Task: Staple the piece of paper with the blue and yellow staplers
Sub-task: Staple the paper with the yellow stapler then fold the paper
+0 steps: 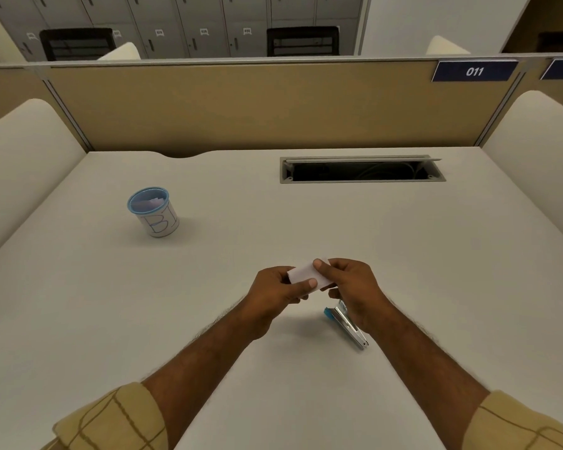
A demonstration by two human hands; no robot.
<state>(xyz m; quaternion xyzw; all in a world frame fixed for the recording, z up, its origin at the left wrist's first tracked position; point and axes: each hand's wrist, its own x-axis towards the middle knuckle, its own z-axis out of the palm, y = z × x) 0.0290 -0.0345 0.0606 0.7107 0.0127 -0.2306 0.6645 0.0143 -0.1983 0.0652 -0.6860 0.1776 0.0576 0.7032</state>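
Observation:
A small white piece of paper (304,274) is held above the desk between both hands. My left hand (275,292) pinches its left end, thumb on top. My right hand (350,287) pinches its right end, thumb on the upper edge. A blue stapler (345,323) with a silver metal body lies on the desk just under my right hand, partly hidden by it. No yellow stapler is in view.
A white cup (153,211) with a blue rim and "B1" written on it stands at the left of the white desk (273,222), holding paper bits. An open cable slot (359,170) sits at the back right. Partition walls surround the desk.

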